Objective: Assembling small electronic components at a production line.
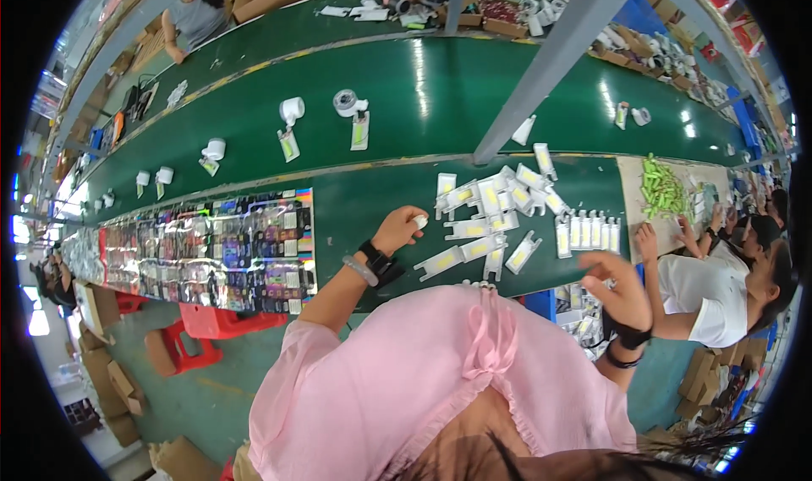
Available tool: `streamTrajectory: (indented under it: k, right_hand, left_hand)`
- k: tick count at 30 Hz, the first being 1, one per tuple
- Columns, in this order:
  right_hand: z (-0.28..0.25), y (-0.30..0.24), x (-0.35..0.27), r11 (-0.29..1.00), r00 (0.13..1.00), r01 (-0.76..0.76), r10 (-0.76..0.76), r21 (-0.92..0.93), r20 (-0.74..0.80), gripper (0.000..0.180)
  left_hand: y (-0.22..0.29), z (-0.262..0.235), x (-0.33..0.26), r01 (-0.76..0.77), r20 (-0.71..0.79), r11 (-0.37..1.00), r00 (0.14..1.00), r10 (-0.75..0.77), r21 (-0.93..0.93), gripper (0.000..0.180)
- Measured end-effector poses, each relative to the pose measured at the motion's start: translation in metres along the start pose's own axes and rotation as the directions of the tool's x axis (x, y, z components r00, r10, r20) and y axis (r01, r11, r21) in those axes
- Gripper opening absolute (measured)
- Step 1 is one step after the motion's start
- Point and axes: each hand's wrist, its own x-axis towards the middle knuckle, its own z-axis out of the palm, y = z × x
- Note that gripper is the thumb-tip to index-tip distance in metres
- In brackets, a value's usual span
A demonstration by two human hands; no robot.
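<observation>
My left hand point(401, 231) is closed around a small white piece point(420, 221) that shows at its fingertips; its exact kind is hard to make out. Just right of it, a loose pile of flat white light panels point(489, 199) with yellow strips lies on the green bench point(364, 181). A tidy row of similar panels point(587, 231) stands side by side farther right. My right hand point(617, 288) hovers near the bench's front edge, slightly blurred, fingers apart and nothing visible in them. Below it sits a blue bin point(541, 304) with white parts.
Beyond the bench, a green conveyor belt point(440, 84) carries white round-headed lamps point(347, 105) with panels attached. Plastic-covered printed sheets point(207, 253) lie at left. Green cylindrical pieces point(662, 187) are heaped at right beside a co-worker point(706, 286). A grey post point(550, 71) slants overhead; red stools point(182, 346) stand lower left.
</observation>
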Motion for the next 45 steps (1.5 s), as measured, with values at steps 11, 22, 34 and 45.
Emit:
streamTrajectory:
  k: [11, 22, 34, 45]
  right_hand:
    - [0.164, 0.151, 0.041, 0.928, 0.927, -0.327, 0.278, -0.181, -0.251, 0.039]
    - [0.183, 0.185, 0.05, 0.922, 0.852, -0.262, 0.082, -0.287, -0.517, 0.038]
    - [0.111, 0.234, 0.043, 0.791, 0.895, 0.003, -0.275, -0.612, -0.351, 0.046]
    - [0.089, 0.258, 0.021, 0.82, 0.925, 0.003, -0.22, -0.572, -0.311, 0.05]
  left_hand:
    - [-0.007, 0.048, -0.012, -0.377, 0.19, 0.52, 0.906, 0.377, 0.767, 0.045]
    - [-0.024, 0.071, -0.035, -0.151, 0.058, 0.293, 0.951, 0.304, 0.944, 0.06]
    - [0.068, 0.187, -0.015, -0.806, 0.652, 0.108, 0.542, 0.531, 0.581, 0.045]
    - [0.03, 0.24, 0.059, -0.79, 0.771, -0.254, 0.38, 0.512, 0.558, 0.042]
